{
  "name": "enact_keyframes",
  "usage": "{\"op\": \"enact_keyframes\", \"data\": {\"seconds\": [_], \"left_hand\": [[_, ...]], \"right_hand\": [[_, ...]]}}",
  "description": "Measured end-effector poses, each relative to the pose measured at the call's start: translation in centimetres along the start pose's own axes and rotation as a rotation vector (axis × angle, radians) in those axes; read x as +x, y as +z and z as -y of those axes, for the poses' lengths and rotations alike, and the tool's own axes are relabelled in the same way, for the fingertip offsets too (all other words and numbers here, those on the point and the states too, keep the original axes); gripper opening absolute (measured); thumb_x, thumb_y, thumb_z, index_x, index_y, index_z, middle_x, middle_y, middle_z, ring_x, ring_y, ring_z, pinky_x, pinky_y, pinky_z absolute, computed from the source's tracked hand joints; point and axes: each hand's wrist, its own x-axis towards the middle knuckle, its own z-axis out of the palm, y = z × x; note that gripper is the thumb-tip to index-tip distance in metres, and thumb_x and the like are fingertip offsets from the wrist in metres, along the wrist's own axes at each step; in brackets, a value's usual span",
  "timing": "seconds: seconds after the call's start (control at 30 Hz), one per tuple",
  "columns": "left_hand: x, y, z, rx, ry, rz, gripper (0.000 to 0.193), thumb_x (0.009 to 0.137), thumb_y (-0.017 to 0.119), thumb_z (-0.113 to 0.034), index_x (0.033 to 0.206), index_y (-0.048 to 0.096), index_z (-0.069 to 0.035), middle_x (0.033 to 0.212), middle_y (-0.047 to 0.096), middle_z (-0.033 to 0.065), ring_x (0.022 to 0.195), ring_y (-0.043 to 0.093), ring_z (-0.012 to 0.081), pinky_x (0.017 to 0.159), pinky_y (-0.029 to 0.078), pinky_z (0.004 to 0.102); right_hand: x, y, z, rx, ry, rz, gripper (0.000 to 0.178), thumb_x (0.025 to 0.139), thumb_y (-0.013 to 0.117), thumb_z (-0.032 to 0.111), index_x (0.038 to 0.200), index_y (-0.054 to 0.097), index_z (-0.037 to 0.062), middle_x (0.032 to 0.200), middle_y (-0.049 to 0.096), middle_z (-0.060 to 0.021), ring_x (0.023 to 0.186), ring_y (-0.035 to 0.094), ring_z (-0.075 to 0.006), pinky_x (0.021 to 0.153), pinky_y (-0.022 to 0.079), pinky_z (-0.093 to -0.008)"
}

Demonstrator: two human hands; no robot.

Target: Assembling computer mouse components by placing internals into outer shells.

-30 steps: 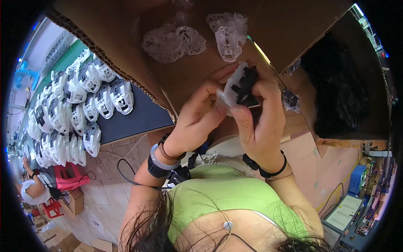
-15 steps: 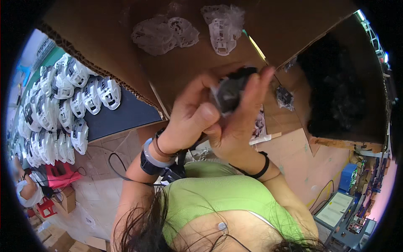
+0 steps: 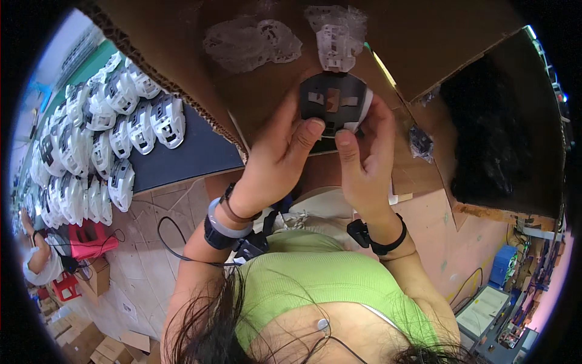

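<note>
A dark grey rounded plastic panel [image 3: 321,111] with several rectangular cutouts is held up in front of me, white showing along its right edge. My left hand [image 3: 280,148] grips its left side, thumb on the lower front and fingers hidden behind. My right hand [image 3: 368,167] closes on the right side, its thumb near the bottom edge. Just beyond the panel, in a cardboard box [image 3: 242,100], lie a white plastic shell [image 3: 336,48] in clear wrap and more wrapped white pieces [image 3: 251,43].
On the left, a dark table [image 3: 197,155] carries rows of white-and-grey shells [image 3: 167,121]. A box at the right holds black wrapped material [image 3: 479,127]; a small dark bagged part [image 3: 421,144] lies beside it. Another person [image 3: 41,258] is near a pink stool [image 3: 91,241] at far left.
The blurred dark piece between my hands was tilted; now a dark panel faces me, held by both sides. My right hand has turned from flat, raised fingers to a grip. The view shifted slightly.
</note>
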Motion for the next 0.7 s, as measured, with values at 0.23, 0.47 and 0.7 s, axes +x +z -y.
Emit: {"op": "enact_keyframes", "data": {"seconds": [0.23,0.47,0.7], "left_hand": [[-0.7,1.2,2.3,0.283,0.159,-0.126,0.041,0.090,0.038,-0.016,0.124,0.030,0.005,0.114,0.045,0.0139,0.101,0.045,0.0170,0.087,0.036,0.0279],[-1.1,0.2,1.5,0.005,-0.082,-0.164,0.045,0.088,0.044,-0.016,0.124,0.031,0.006,0.110,0.049,0.0141,0.102,0.045,0.0160,0.088,0.035,0.0281],[-6.7,-7.8,-8.2,-0.372,0.339,-0.227,0.053,0.085,0.044,-0.031,0.128,0.031,-0.002,0.120,0.044,0.0138,0.104,0.046,0.0230,0.095,0.030,0.0391]], "right_hand": [[0.0,1.1,-0.1,0.035,-0.051,-0.098,0.049,0.085,0.051,0.020,0.122,0.027,-0.0030,0.113,0.042,-0.0129,0.104,0.042,-0.0178,0.091,0.031,-0.0299],[-1.0,2.7,-1.9,-0.095,-0.037,-0.231,0.052,0.084,0.053,0.021,0.123,0.026,-0.0009,0.111,0.043,-0.0116,0.102,0.043,-0.0174,0.089,0.033,-0.0296],[-3.1,-5.7,-1.3,0.394,0.151,0.132,0.053,0.080,0.058,0.023,0.121,0.033,-0.0001,0.103,0.044,-0.0083,0.094,0.048,-0.0185,0.083,0.041,-0.0318]]}}
